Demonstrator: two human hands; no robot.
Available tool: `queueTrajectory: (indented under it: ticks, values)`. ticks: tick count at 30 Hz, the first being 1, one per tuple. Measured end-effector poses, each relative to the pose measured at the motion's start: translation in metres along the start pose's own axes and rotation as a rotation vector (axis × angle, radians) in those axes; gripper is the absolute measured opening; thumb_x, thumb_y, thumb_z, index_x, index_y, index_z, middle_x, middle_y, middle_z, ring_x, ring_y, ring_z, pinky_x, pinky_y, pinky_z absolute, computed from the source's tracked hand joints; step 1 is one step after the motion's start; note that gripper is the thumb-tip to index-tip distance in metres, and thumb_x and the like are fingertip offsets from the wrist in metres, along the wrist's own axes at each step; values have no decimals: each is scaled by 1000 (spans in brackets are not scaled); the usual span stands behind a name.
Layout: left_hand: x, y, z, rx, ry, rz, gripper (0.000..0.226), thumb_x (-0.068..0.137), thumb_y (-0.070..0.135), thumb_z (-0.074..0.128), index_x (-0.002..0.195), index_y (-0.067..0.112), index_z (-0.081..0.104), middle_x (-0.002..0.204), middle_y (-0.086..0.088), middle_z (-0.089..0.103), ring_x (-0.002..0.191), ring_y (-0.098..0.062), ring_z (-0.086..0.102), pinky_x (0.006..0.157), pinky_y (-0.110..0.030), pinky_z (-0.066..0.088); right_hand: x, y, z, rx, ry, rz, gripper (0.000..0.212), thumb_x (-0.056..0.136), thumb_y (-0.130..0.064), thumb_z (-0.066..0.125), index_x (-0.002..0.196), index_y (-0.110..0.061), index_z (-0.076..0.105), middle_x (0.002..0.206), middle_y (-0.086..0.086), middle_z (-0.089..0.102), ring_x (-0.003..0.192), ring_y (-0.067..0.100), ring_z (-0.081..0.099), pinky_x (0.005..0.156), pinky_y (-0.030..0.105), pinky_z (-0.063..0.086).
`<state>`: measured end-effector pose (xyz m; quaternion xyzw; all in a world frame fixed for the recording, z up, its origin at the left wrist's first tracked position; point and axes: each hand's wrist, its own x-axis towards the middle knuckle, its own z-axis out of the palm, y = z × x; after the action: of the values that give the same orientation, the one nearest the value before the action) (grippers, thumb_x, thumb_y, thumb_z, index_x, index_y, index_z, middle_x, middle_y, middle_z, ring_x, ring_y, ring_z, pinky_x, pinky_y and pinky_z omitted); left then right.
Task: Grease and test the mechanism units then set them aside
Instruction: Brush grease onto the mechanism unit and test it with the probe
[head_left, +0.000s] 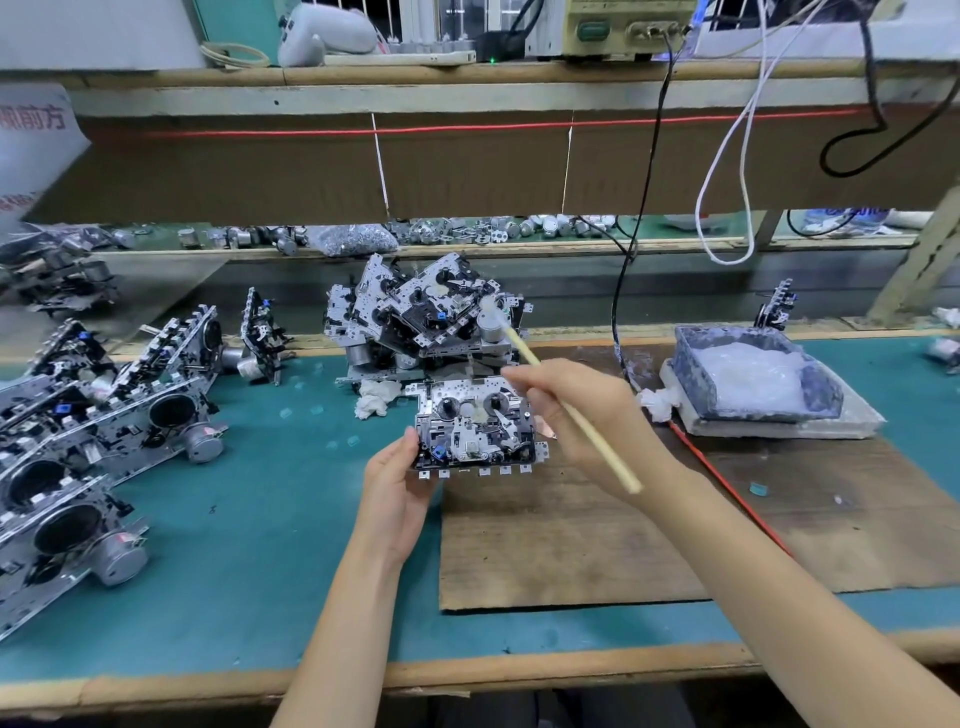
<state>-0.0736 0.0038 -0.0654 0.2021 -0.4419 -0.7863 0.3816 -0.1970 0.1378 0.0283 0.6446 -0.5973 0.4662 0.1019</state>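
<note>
Operator: Head view: where was the mechanism unit (475, 431)?
Technician: Between the hands, with its long axis running left to right. The left hand (395, 488) gripped its left end. The right hand (576, 410), just beside its right end, pinched the stick (605, 451).
Operator: And the stick's tip?
Technician: It pointed away, past the unit, over the pile of units (426, 317). The grease tray (691, 374) lay right of the right hand, so that hand was judged the nearer for reloading
</note>
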Motion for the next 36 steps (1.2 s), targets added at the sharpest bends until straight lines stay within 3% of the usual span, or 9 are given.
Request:
queueTrajectory:
  ticks: [2,5,7,11,20,22,25,29,36]
  values:
    - [-1,0,1,-2,-17,6,38,90,22,45,77,13,79,88,-5,74,83,-12,69,71,-21,55,0,6,7,-273,-80,-50,30,87,-14,57,110,3,63,109,21,66,104,36,62,89,50,49]
    - [-2,1,0,-13,-28,6,35,88,23,46,82,8,77,90,-8,74,83,-15,70,72,-23,56,-1,11,16,-540,-488,132,79,82,-49,61,142,-7,32,150,12,28,143,25,15,113,58,7]
    - [-2,1,0,-11,-10,4,34,92,19,44,88,3,73,91,-10,73,82,-18,69,72,-24,57,1,15,21,-643,-604,150,98,77,-62,57,147,-11,12,156,8,12,144,21,-1,110,57,-6]
    - [-4,3,1,-22,-12,-4,41,96,15,39,80,5,76,88,-10,74,80,-17,70,71,-25,57,7,17,26,-672,-646,169,109,71,-69,58,147,-11,6,154,10,15,143,22,3,109,59,-6]
    - [-4,3,1,-1,-34,4,37,89,21,46,76,9,78,85,-9,74,76,-16,70,69,-25,57,9,11,21,-594,-595,164,107,70,-64,62,147,-10,11,149,8,24,140,20,12,112,54,-5]
    - [-3,2,-1,-11,-22,11,40,93,18,43,75,9,78,84,-8,74,76,-15,70,67,-24,57,9,6,16,-407,-487,170,91,76,-49,67,144,-7,23,145,11,34,137,23,25,114,50,13]
    - [-2,2,-2,-21,14,16,48,98,14,39,72,13,79,81,-4,74,75,-11,70,64,-20,55,8,-3,8,-195,-97,15,35,84,-8,60,117,4,59,102,16,66,93,26,63,86,30,47]
    - [-1,1,-4,-5,39,27,49,99,15,38,70,15,78,79,-1,74,74,-9,70,64,-20,55,3,-11,-3,-41,15,-81,25,88,-7,57,107,6,65,74,11,62,65,19,58,62,23,46]
    - [1,0,-6,-44,57,20,47,98,15,39,71,9,77,84,-6,74,78,-13,70,68,-23,56,-5,-21,-11,-36,-21,-49,17,86,-8,56,82,3,67,66,3,62,63,-2,43,63,-1,33]
